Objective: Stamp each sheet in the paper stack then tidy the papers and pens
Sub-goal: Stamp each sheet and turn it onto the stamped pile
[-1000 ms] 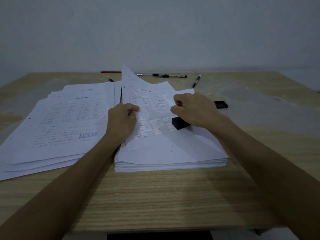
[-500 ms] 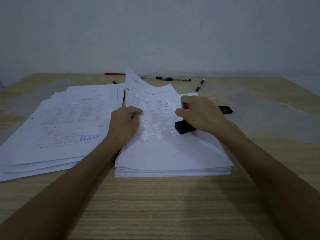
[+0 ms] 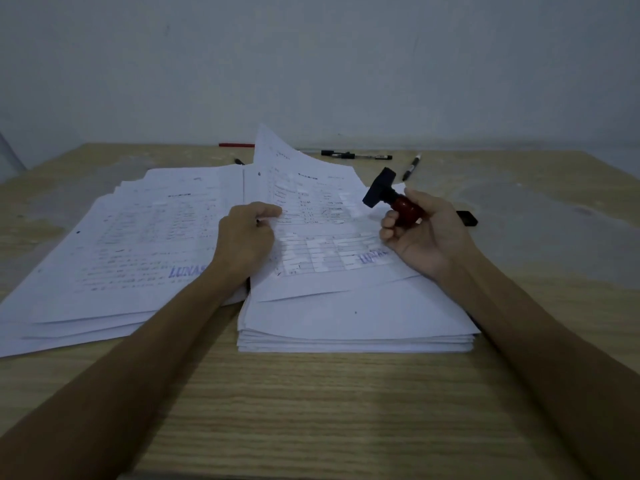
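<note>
Head cam: R hand (image 3: pixel 420 233) grips stamp (image 3: pixel 391 199); L hand (image 3: pixel 246 237) seemingly pinches top sheet (image 3: pixel 311 209).

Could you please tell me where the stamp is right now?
In the head view, the stamp is right of centre, held in the right hand and lifted above the top sheet of the right-hand paper stack.

Sheet text (image 3: pixel 304 202) blurred, unreadable
</note>
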